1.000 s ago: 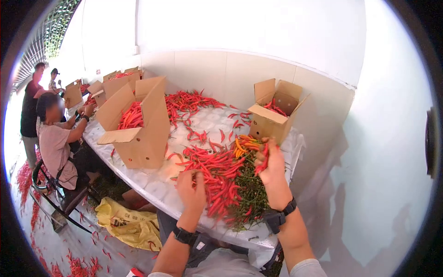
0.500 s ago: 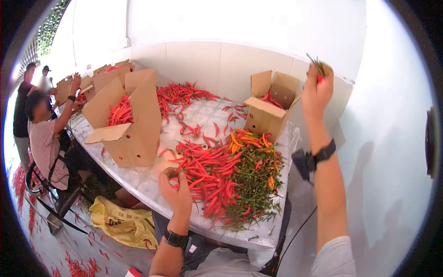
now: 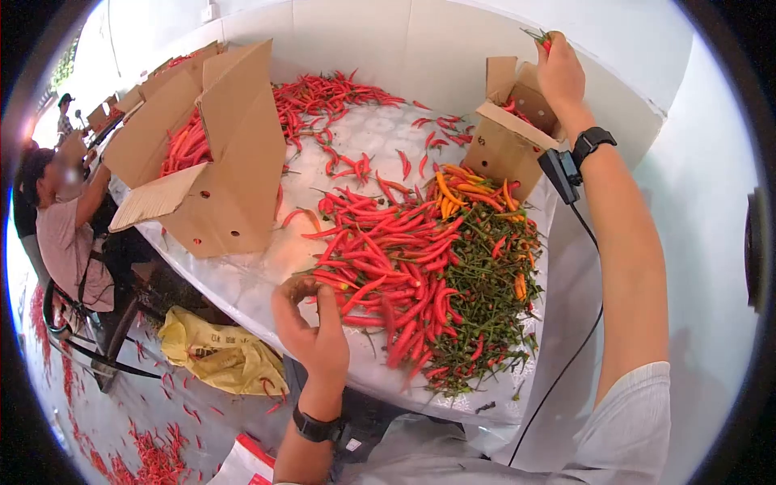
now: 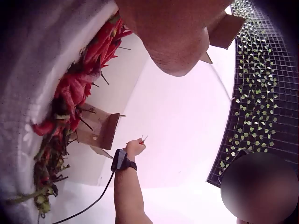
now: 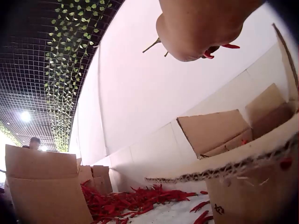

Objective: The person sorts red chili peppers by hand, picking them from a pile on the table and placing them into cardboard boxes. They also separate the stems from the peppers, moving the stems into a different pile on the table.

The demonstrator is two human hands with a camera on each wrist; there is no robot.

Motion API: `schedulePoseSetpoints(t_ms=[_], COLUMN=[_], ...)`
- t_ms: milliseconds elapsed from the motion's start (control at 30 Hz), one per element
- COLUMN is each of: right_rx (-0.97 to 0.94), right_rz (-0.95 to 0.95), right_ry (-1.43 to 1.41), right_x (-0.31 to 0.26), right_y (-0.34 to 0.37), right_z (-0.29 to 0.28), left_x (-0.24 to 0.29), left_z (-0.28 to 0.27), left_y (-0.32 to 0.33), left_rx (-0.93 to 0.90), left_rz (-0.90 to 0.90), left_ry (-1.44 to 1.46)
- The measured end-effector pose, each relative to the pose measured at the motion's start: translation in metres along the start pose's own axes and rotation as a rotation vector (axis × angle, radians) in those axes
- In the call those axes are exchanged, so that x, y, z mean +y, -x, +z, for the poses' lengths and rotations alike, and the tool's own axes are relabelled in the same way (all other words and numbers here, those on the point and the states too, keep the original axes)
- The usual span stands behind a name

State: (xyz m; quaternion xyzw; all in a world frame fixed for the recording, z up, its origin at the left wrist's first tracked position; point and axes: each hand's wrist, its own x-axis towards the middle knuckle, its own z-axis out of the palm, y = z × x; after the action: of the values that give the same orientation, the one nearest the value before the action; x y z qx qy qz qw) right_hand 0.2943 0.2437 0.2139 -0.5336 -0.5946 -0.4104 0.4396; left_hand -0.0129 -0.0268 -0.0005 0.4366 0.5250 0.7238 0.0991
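Note:
Raised high over the small cardboard box [image 3: 517, 129] at the right, my right hand [image 3: 562, 77] grips red chili peppers [image 3: 547, 44] by their bodies, green stems poking out. In the right wrist view, red tips [image 5: 231, 46] show past the fist. My left hand [image 3: 311, 335] is low at the near left edge of the red chili pile [image 3: 388, 275], fingers loosely bent, thumb and index finger apart, nothing visible between them. A heap of green stems and small green chilies [image 3: 493, 299] borders the pile on the right, with orange chilies [image 3: 469, 194] behind.
A large open cardboard box [image 3: 234, 162] of red chilies stands on the left of the plastic-covered table. More red chilies [image 3: 331, 93] lie along the wall. A yellow sack [image 3: 218, 352] and scattered chilies are on the floor. A seated person [image 3: 73, 242] works at the far left. A cable hangs from my right wrist.
My right hand has risen from the stem heap, carrying red chilies up over the right box. The left hand has shifted slightly left and down. The head view has tilted lower.

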Motion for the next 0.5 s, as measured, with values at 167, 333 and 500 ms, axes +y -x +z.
schedulePoseSetpoints(t_ms=[167, 333, 500], right_rx=[-0.423, -0.891, -0.141], right_rz=[-0.05, 0.016, -0.345], right_ry=[0.158, 0.202, -0.077], right_x=[0.008, 0.026, -0.013], right_y=[0.011, 0.026, 0.046], right_z=[0.019, 0.046, 0.041], left_x=[-0.011, -0.016, -0.01], left_z=[-0.009, -0.01, -0.007], left_y=[-0.003, -0.006, -0.008], left_rx=[0.001, -0.073, -0.117], left_rz=[-0.055, -0.09, -0.02], left_ry=[0.022, -0.006, -0.157])
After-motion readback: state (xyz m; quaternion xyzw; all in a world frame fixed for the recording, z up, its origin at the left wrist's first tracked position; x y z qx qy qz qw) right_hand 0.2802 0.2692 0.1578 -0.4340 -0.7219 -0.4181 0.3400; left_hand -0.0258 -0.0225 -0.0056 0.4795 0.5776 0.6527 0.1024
